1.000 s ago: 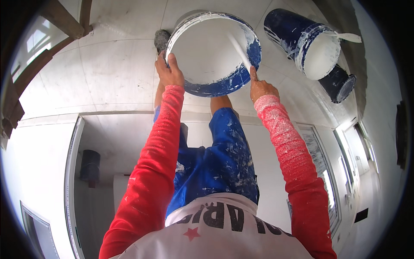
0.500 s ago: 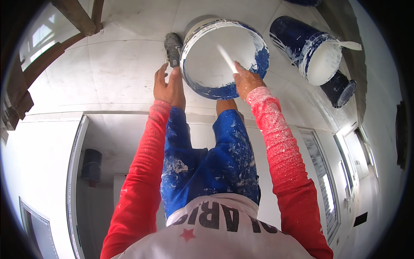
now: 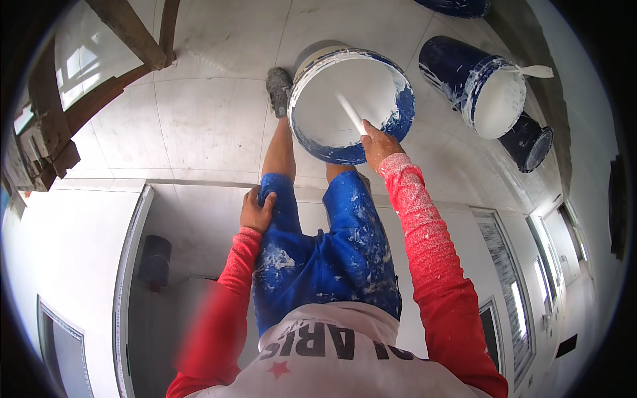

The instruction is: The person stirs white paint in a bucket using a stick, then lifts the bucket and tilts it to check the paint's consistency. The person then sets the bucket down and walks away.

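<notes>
A large blue bucket (image 3: 395,136) smeared with white, holding white paste (image 3: 338,113), stands at the top centre beside my grey shoe (image 3: 279,89). My right hand (image 3: 379,144) is closed on a white stick (image 3: 352,109) that reaches down into the bucket. My left hand (image 3: 257,211) rests against the left leg of my paint-spattered blue shorts (image 3: 285,265), fingers slightly curved and holding nothing.
At the upper right, a paint-smeared blue bucket (image 3: 441,63) with white contents and a white tool (image 3: 534,71) on its rim lies near a dark bucket (image 3: 531,142). Another dark tub (image 3: 454,5) sits at the top edge. Wooden timbers (image 3: 129,33) are at the upper left.
My left hand has let go of the bucket rim and moved down to my thigh. My right hand has shifted leftward and down, now wrapped round the stick.
</notes>
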